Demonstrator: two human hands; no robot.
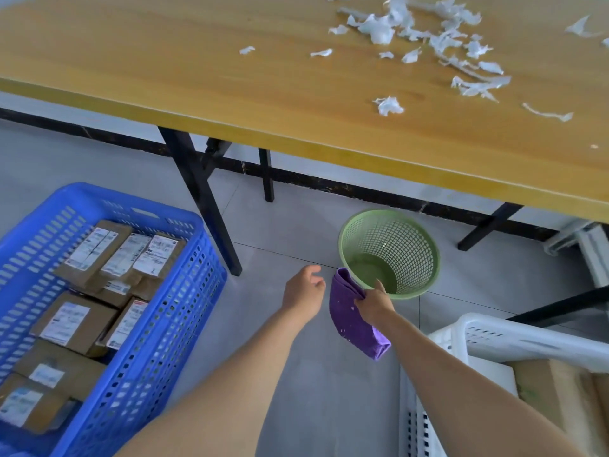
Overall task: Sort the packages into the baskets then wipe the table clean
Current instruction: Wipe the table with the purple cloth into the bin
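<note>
Left hand (303, 288) loose, empty; right hand (374, 303) tight on purple cloth (352, 324) beside green bin (408, 252)

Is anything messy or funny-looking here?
Yes. Torn white paper scraps lie scattered across the right part of the wooden table, where they look like litter. The green bin on the floor below holds none of them. The purple cloth gripped by the right hand carries small white flecks.
</note>
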